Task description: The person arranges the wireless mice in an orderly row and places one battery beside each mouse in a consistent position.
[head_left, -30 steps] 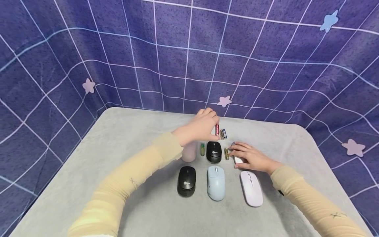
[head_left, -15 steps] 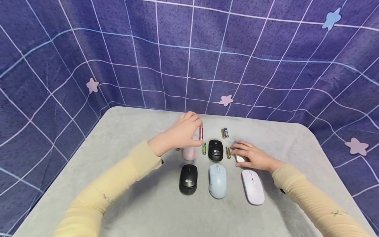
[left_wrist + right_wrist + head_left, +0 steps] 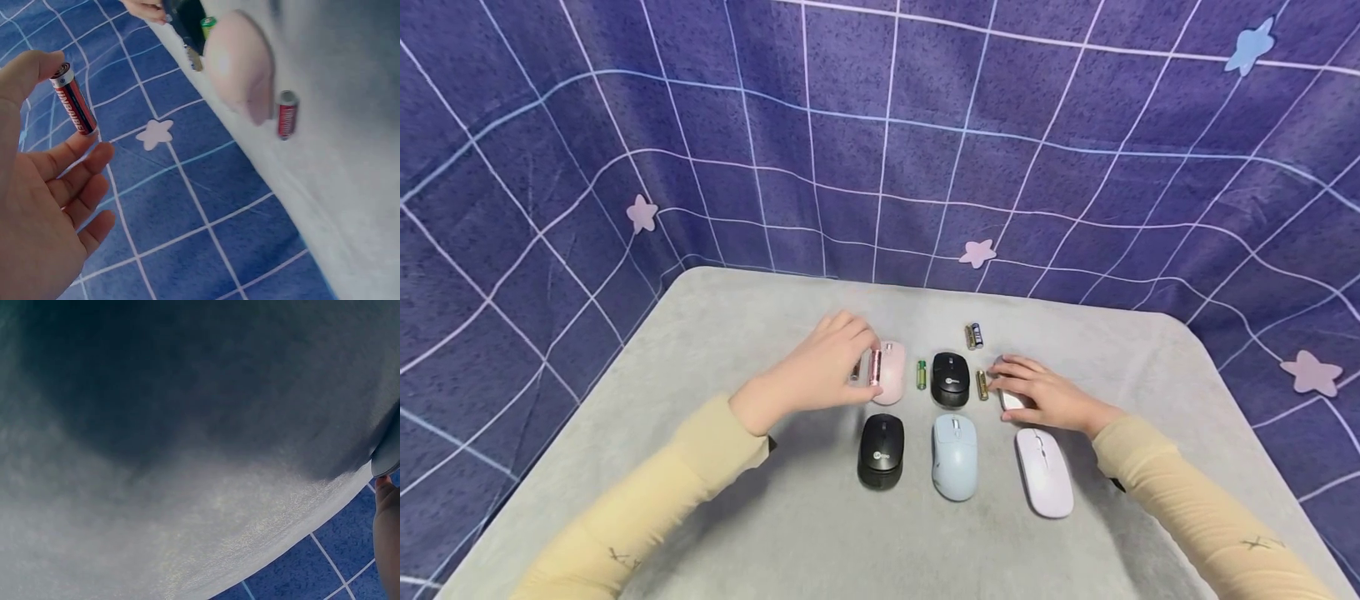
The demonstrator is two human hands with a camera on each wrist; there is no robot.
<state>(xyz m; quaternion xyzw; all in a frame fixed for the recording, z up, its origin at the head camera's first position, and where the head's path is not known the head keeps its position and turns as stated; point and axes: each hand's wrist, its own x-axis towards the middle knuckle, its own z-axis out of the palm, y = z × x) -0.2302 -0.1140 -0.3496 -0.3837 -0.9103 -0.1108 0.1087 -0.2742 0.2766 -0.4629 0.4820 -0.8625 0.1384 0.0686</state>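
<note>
My left hand (image 3: pixel 816 362) pinches a red battery (image 3: pixel 75 100) by its ends, between thumb and index finger, while the other fingers curve freely. It is just left of a pink mouse (image 3: pixel 891 372). A second red battery (image 3: pixel 287 116) lies on the table beside that mouse, partly behind the hand in the head view. My right hand (image 3: pixel 1037 392) rests over a white mouse (image 3: pixel 1013 401), fingers spread and covering much of it; only the thumb (image 3: pixel 386 500) shows in the right wrist view, at the mouse's edge. A gold battery (image 3: pixel 982 385) lies by its fingertips.
A green battery (image 3: pixel 922 375) lies between the pink mouse and a black mouse (image 3: pixel 951 379). Two batteries (image 3: pixel 974 336) lie together farther back. In front are another black mouse (image 3: pixel 881 452), a light blue mouse (image 3: pixel 955 458) and a pale lilac mouse (image 3: pixel 1045 472). A blue grid curtain (image 3: pixel 820 150) surrounds the grey table.
My left hand has carried the red battery leftward and toward me, from beside the two back batteries to left of the pink mouse, which now shows. The right hand stays on the white mouse.
</note>
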